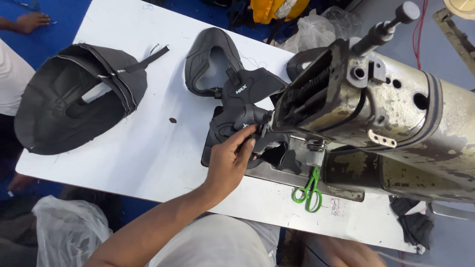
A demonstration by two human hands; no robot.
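**Hand at the sewing machine**

White counter (pixel 148 148) fills the view, with blue floor behind it. On it stands a big, worn sewing machine (pixel 396 123). Far left of the machine lies a stack of black shoe pieces (pixel 74 104). Right against the machine's needle end sits a black shoe upper (pixel 237 94). The left hand (pixel 228 165) has its fingers (pixel 247 134) grasping that upper. Green snips (pixel 308 190) hang just below the machine. The right hand (pixel 346 252) shows only partly at the bottom edge; I cannot tell its grip.

Matt black cloth shoe upper (pixel 242 106); worn, chipped metal sewing machine (pixel 396 113); smooth white table (pixel 163 148).
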